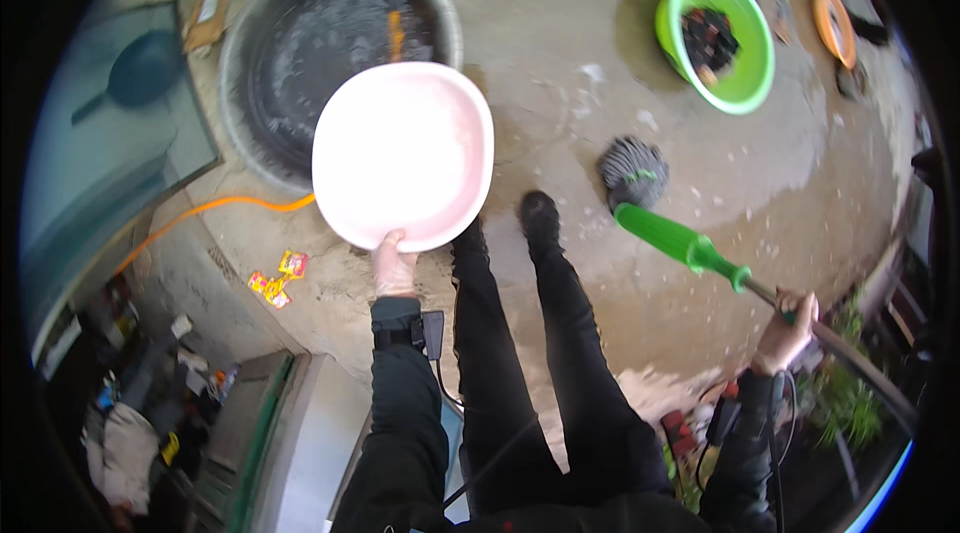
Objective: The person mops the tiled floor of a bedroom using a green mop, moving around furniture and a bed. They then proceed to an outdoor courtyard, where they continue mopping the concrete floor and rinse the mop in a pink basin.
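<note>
My left hand (395, 265) grips the near rim of a pale pink plastic basin (409, 154), thumb over the edge. Its inside is washed out by glare, and no contents can be made out. The basin overlaps the near side of a large metal tub (232, 94) holding dark, sudsy water. On the right, my right hand (786, 332) is closed around the metal handle of a mop. The mop (679, 237) has a green plastic sleeve, and its grey string head (636, 169) rests on the wet concrete.
A green basin (754, 64) with dark wet cloth stands at upper right, near an orange basin (834, 27). An orange hose (225, 201) runs left from behind the pink basin. Yellow wrappers (279, 279) lie on the concrete. Potted greenery (844, 405) is at lower right.
</note>
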Available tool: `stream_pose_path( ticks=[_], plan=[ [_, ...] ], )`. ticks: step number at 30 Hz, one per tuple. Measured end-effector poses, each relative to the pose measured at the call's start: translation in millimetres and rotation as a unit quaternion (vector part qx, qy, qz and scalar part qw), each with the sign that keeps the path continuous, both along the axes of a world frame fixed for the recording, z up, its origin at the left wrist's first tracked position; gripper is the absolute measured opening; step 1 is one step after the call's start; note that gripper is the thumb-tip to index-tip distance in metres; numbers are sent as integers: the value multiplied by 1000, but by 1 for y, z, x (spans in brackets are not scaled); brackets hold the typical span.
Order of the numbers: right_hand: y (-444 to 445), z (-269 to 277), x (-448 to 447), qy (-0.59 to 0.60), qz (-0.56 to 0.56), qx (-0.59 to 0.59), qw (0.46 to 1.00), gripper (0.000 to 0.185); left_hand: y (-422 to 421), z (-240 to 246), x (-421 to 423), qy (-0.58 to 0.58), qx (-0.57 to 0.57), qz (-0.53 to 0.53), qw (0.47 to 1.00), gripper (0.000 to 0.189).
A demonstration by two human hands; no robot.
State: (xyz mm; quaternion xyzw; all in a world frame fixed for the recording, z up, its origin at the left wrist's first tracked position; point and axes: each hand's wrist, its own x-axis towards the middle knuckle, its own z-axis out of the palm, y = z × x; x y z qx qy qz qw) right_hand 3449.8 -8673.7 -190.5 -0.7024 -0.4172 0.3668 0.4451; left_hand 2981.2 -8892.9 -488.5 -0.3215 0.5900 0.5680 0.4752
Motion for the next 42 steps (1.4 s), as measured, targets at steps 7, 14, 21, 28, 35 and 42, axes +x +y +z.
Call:
stream_pose_path(
  ticks=[7,14,21,28,35,42],
  plan=[
    [-77,151,145,68,-167,84,980,39,-65,44,109,-24,-63,-105,992,50],
    [-236,370,286,-231,-156,55,959,25,-86,-4,217,-58,-31,-241,968,45],
    [-342,394,339,-51,-199,143,968,42,-100,-92,380,-57,-24,-364,930,32],
    [-392,295,382,-75,-235,105,963,43,-148,-181,558,-114,2,-335,935,34],
    [-433,293,422,-81,-118,91,985,39,-204,-199,662,-220,10,-196,956,38],
    [-460,351,419,-72,-157,124,977,42,-233,-62,649,-206,-39,-431,878,44]
  ],
)
